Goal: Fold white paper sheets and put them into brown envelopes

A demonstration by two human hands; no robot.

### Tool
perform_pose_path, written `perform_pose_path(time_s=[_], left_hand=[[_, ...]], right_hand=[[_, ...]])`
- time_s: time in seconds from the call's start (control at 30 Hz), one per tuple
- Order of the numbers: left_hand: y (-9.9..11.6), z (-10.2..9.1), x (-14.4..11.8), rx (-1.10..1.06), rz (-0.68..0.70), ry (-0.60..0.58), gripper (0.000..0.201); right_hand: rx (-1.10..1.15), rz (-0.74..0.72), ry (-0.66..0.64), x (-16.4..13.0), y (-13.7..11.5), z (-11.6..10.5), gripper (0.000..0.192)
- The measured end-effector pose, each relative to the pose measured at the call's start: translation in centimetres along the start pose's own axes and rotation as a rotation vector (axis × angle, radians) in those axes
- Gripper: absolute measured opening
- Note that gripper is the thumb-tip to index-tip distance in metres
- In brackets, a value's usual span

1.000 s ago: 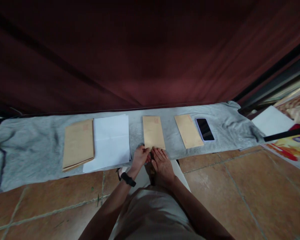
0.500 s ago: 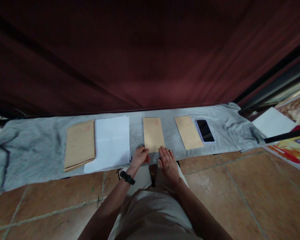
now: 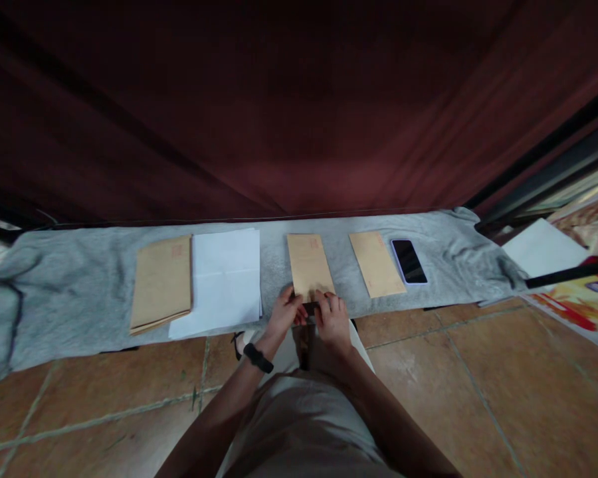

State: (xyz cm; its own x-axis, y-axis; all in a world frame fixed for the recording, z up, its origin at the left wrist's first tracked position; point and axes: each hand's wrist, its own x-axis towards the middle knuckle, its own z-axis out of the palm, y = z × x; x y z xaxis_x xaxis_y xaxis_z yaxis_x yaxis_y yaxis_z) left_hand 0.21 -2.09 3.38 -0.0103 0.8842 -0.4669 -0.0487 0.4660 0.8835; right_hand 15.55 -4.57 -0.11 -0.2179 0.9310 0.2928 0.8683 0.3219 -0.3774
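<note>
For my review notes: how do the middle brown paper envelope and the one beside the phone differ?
Left hand and right hand touch the middle envelope; neither touches the phone-side envelope. The middle envelope slants less than the phone-side envelope. Both are brown, with reddish print.

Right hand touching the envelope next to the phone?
No, the right hand is at the near edge of the middle brown envelope, apart from the envelope beside the smartphone.

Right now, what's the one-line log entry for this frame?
left hand: at near edge of middle envelope | right hand: same edge | phone: on cloth | paper: partly under envelope stack
</note>
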Motion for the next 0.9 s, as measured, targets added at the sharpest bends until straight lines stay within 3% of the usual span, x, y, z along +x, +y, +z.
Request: perform_pose_path(time_s=[0.27,0.4,0.53,0.63,0.77,0.9], left_hand=[[0.5,1.0,-1.0,-0.026,0.107,-0.047,0.060],[0.2,0.9,-1.1,-0.016,0.187,-0.046,0.064],[-1.5,-0.2,-0.2,0.131,0.253,0.017,0.055],[-2.9,-1.1,0.5,0.250,0.287,0.007,0.046],[-3.7,-1.8,1.0,0.313,0.288,-0.006,0.043],[-3.5,-1.8,1.2,0.299,0.261,-0.010,0.044]], right_hand=[[-0.013,0.029,-0.015,1.9,0.3,-1.3,0.043],[0.101,0.130,0.090,2.8,1.8,-3.2,0.041],[0.463,0.408,0.369,3.8,5.2,-5.1,0.027],[0.872,0.626,0.524,4.0,8.3,-6.0,0.036],[1.253,0.854,0.578,3.3,11.9,-6.4,0.049],[1.357,0.992,0.569,2.1,13.8,-6.3,0.045]])
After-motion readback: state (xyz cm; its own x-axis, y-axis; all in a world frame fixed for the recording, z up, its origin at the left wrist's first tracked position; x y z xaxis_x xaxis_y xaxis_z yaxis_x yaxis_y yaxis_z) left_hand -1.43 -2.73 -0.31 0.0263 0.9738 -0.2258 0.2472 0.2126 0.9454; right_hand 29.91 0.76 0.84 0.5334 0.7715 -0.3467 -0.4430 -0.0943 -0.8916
